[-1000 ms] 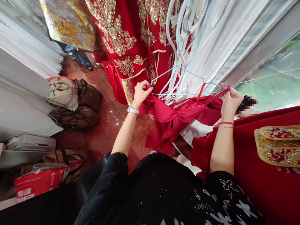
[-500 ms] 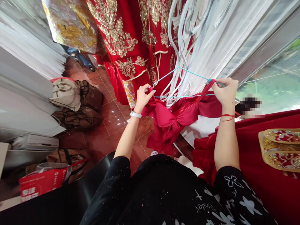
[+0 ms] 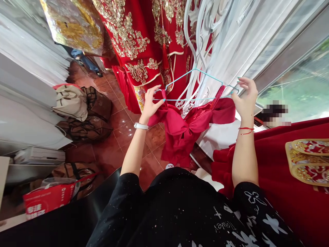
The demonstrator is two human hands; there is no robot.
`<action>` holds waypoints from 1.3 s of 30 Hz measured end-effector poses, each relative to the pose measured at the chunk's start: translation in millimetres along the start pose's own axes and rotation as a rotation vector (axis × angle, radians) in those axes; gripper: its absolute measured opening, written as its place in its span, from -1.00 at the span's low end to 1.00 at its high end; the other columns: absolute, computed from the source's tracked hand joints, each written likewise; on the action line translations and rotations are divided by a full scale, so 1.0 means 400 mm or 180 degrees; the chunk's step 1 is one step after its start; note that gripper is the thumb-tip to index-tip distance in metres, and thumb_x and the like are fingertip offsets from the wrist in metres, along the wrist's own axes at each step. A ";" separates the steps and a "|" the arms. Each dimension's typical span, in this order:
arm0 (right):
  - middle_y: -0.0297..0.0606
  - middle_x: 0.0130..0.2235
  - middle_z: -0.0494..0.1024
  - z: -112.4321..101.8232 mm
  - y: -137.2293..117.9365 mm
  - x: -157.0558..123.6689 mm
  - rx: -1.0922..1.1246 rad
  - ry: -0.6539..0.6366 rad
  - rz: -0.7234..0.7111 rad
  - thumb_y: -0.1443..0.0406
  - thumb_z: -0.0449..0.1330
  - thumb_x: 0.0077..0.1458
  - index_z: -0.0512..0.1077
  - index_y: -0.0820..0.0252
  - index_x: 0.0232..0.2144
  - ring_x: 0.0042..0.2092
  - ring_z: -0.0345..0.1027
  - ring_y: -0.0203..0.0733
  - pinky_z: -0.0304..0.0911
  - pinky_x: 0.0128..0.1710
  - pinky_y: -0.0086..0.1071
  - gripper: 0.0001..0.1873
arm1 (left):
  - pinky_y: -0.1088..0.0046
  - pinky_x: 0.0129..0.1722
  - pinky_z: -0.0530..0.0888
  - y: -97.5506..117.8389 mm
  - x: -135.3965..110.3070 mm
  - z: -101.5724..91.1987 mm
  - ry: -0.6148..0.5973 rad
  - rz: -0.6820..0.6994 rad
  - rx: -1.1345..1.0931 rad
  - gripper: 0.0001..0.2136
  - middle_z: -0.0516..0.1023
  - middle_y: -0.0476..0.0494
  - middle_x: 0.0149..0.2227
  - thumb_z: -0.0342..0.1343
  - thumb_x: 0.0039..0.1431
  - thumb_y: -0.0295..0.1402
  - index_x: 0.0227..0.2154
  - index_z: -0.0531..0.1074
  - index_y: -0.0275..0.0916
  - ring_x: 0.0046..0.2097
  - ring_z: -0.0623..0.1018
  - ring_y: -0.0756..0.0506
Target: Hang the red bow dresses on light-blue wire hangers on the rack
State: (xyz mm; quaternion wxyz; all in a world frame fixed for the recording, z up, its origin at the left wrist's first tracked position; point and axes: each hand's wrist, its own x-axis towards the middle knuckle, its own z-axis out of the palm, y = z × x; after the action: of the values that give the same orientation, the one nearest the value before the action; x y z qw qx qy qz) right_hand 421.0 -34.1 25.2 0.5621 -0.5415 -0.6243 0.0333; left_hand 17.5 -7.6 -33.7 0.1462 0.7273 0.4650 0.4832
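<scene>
Tiled floor (image 3: 154, 137), red dress (image 3: 180, 125) (bowed), blue hanger (image 3: 205, 98)

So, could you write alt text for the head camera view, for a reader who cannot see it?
The left hand and right hand are open at either end of a light blue wire hanger holding a red satin dress with a large bow. Behind it hangs a gold-embroidered red garment.

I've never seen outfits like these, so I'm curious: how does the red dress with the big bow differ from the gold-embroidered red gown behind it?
The red dress is plain shiny cloth with one large bow, while the embroidered gown is covered in gold patterns and has a red tassel. The dress hangs from a thin blue hanger between the person's left hand and right hand; the gown is untouched. Both are bright red.
</scene>
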 end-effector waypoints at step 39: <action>-0.19 -0.08 0.72 0.597 -0.173 -0.213 0.2450 -0.1429 0.1356 0.08 0.46 0.01 0.58 0.11 -0.23 0.05 0.58 -0.04 0.41 0.29 -0.12 -0.67 | 0.09 0.11 0.61 -0.087 0.024 -0.098 -0.0040 -0.0749 -0.1200 -0.68 0.69 -0.21 -0.11 0.42 0.01 -0.24 -0.16 0.61 -0.21 0.00 0.65 -0.25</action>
State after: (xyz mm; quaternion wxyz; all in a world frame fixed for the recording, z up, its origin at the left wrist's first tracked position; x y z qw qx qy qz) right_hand 182.0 12.2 -74.2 0.5536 -0.3896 -0.5478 0.4916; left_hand -33.0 9.4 -32.3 0.3379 0.6308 0.4472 0.5366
